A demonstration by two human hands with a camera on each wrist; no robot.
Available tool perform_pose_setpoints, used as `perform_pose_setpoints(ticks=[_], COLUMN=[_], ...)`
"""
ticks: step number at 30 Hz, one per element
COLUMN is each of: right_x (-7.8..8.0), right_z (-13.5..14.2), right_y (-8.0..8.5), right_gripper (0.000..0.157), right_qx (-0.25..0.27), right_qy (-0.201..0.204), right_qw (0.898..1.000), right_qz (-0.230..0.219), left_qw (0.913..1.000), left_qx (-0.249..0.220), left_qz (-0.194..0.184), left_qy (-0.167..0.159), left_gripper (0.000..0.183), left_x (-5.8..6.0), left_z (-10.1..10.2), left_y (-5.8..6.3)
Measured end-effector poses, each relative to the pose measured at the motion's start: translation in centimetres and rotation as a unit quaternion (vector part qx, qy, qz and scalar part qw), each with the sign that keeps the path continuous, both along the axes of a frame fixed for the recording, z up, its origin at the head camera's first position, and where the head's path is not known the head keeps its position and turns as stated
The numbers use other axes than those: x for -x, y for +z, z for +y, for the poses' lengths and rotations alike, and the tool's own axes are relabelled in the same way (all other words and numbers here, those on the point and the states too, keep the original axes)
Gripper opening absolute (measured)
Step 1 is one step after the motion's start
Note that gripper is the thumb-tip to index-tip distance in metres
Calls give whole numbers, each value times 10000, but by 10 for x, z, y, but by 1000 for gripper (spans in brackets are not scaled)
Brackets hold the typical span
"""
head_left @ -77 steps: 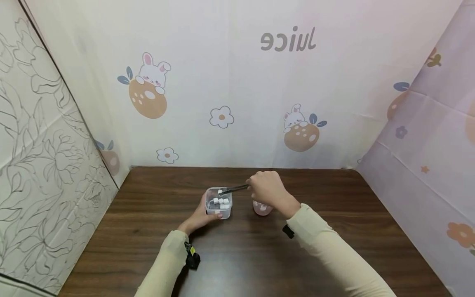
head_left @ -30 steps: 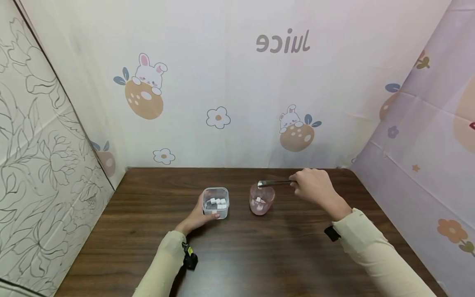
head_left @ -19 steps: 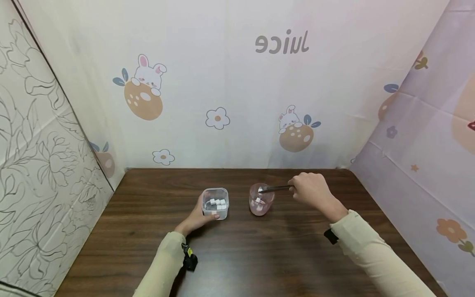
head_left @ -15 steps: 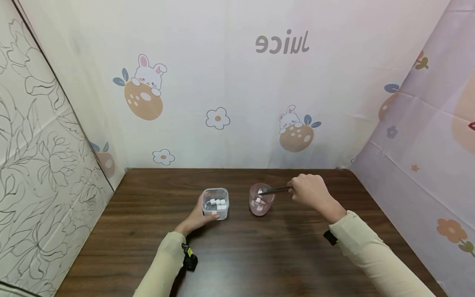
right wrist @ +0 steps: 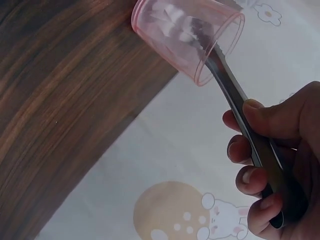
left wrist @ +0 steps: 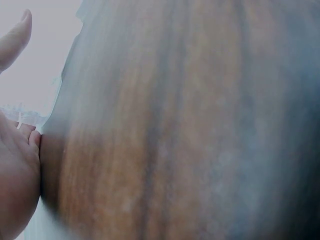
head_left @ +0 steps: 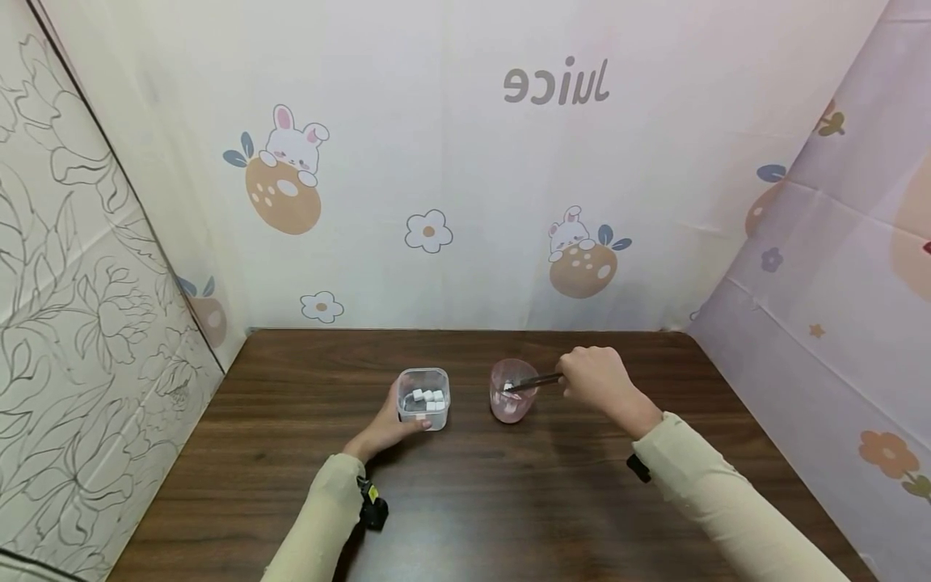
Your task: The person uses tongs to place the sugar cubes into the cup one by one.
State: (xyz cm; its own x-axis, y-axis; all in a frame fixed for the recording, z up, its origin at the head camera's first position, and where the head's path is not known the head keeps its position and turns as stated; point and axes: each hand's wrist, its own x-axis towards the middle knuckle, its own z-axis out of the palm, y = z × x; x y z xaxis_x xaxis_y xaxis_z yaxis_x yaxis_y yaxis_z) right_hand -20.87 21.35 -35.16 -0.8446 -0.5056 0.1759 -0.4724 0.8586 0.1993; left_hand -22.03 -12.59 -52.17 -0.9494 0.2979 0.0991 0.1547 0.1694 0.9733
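Observation:
My left hand (head_left: 385, 424) grips a clear square plastic container (head_left: 423, 419) from its left side, thumb across the near wall. Several white cubes (head_left: 429, 398) lie inside it. In the right wrist view, my right hand (right wrist: 280, 155) holds dark metal tongs (right wrist: 235, 95), fingers wrapped along the arms. The tongs' tips are inside a clear pink cup (right wrist: 170, 50), with white cubes (right wrist: 175, 22) near its bottom. Whether a cube is still between the tips is hard to tell. The left wrist view is blurred and shows the left hand (left wrist: 17, 175) at the edge.
The dark wooden table (head_left: 465, 501) reaches back to a printed curtain (head_left: 480, 162). A floral panel (head_left: 94, 323) borders the left side and another curtain (head_left: 822, 339) the right. The cup stands a short way right of the container.
My right hand has carried a cube in the tongs from the container to the cup, then lowered the tips deeper inside. The left hand keeps holding the container in place.

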Motion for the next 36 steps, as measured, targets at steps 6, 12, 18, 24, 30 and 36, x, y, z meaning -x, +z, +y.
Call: perform_pose_setpoints(ticks=[6, 12, 18, 24, 30, 36], right_x=[0, 1, 2, 4, 4, 4], right_z=[-5, -8, -11, -11, -11, -10], right_y=[-4, -3, -4, -5, -6, -5], right_gripper=[15, 20, 23, 24, 24, 24], right_qx=[-145, -296, -405, -395, -389, -367], right_qy=[6, 33, 27, 26, 42, 47], right_qw=[9999, 9995, 9991, 9991, 9991, 9992], right_qz=[10, 121, 131, 122, 139, 162], left_qw=[9997, 9998, 10000, 9999, 9997, 9998], left_qx=[-146, -139, -88, -46, 10, -116], left_qz=[-142, -102, 22, -91, -160, -158], left_qy=[-153, -124, -13, -74, -201, -99], left_gripper=[96, 96, 99, 100, 95, 98], left_x=[-9, -12, -2, -6, -13, -6], left_z=[1, 2, 2, 1, 1, 1], left_y=[22, 28, 7, 17, 33, 19])
